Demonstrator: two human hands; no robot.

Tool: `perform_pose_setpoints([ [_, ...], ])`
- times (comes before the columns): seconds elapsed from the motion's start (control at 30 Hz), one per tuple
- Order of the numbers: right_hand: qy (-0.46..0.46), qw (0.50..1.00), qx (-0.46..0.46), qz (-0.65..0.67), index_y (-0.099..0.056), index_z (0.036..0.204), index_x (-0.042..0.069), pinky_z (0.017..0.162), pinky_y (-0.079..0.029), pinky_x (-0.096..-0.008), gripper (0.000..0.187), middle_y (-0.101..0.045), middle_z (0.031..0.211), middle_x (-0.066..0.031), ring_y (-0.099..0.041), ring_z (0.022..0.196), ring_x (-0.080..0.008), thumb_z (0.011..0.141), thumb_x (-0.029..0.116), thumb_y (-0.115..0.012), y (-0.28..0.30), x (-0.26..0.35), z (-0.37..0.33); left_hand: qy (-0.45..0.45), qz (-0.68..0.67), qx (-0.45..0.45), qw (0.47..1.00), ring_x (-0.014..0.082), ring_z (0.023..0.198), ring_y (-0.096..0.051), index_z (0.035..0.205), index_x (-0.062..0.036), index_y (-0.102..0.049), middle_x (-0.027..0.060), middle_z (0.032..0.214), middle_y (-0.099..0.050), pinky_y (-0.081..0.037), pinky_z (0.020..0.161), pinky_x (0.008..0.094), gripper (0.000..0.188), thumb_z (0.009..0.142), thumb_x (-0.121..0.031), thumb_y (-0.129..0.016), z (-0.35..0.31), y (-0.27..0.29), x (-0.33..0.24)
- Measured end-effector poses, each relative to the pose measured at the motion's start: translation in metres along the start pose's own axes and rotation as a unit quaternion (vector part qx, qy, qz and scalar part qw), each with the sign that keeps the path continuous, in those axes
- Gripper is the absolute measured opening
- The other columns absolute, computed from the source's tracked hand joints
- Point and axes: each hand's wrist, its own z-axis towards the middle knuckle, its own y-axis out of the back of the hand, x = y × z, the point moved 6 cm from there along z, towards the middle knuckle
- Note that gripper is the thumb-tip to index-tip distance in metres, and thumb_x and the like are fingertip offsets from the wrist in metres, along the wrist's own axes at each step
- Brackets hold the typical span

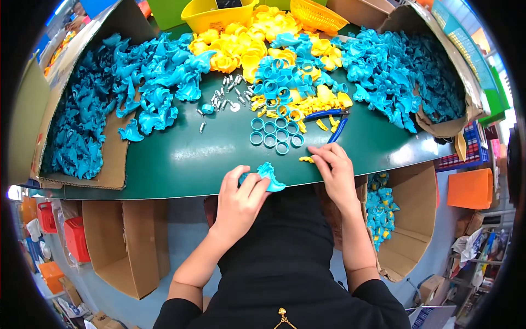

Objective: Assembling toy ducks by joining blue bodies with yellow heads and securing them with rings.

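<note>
My left hand point(241, 197), fingers curled closed, grips a teal curved plastic shell piece point(269, 176) above the table's near edge. Part of the shell is hidden behind the fingers. To its right, my right hand point(335, 170) is closed in a pinch at one end of a small yellow plastic piece point(306, 159). Just beyond the hands, several teal rings point(269, 140) stand grouped together on the green table point(197, 159). Blue-handled pliers point(338, 130) lie behind my right hand, beside small yellow pieces point(321, 125).
Teal shells heap at left point(156, 98) and right point(383, 82), spilling from cardboard boxes. Yellow shells point(235, 52) pile at the back below a yellow basin point(216, 16). Small metal parts point(222, 98) lie mid-table. Below the right edge, a cardboard box point(411, 230) holds teal-and-yellow pieces.
</note>
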Motion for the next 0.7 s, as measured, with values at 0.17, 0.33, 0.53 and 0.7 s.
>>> perform_pose_setpoints([
  [0.17,0.066,0.997,0.013,-0.041,-0.073,0.105,0.005,0.077,-0.047,-0.0350,0.024,-0.057,0.089,-0.0086,-0.056,0.087,-0.0257,0.081,0.003,-0.072,-0.003,0.009,-0.003,0.004,-0.008,0.016,1.000,0.0308,0.106,-0.056,0.103,-0.0032,-0.068,0.0067,0.097,-0.061,-0.050,0.086,0.0402,0.031,0.073,-0.006,-0.077,-0.002,-0.012,-0.009],
  [0.33,0.105,0.986,0.043,-0.124,-0.065,0.119,0.005,0.082,-0.045,-0.0369,0.036,-0.054,0.095,-0.0110,-0.053,0.091,-0.0283,0.085,-0.002,-0.064,-0.013,0.024,-0.006,-0.019,-0.021,0.000,1.000,0.0312,0.102,-0.058,0.100,-0.0014,-0.068,0.0080,0.093,-0.061,-0.051,0.084,0.0406,0.028,0.073,-0.003,-0.076,-0.002,-0.016,-0.012],
  [0.53,0.090,0.987,0.070,-0.113,-0.058,0.124,0.004,0.084,-0.043,-0.0370,0.036,-0.050,0.096,-0.0132,-0.049,0.091,-0.0292,0.089,-0.005,-0.055,-0.010,0.025,-0.009,0.009,-0.055,-0.013,0.998,0.0278,0.101,-0.060,0.097,-0.0020,-0.067,0.0081,0.093,-0.061,-0.052,0.085,0.0404,0.021,0.077,-0.005,-0.073,-0.004,-0.018,-0.010],
  [0.7,-0.018,0.997,-0.023,0.072,-0.067,0.098,0.002,0.079,-0.049,-0.0350,0.018,-0.064,0.088,-0.0098,-0.060,0.084,-0.0269,0.081,-0.002,-0.069,-0.001,0.011,-0.019,0.018,-0.064,-0.031,0.997,0.0279,0.102,-0.060,0.097,-0.0029,-0.067,0.0086,0.101,-0.064,-0.052,0.086,0.0402,0.022,0.076,-0.004,-0.073,-0.004,-0.018,-0.011],
])
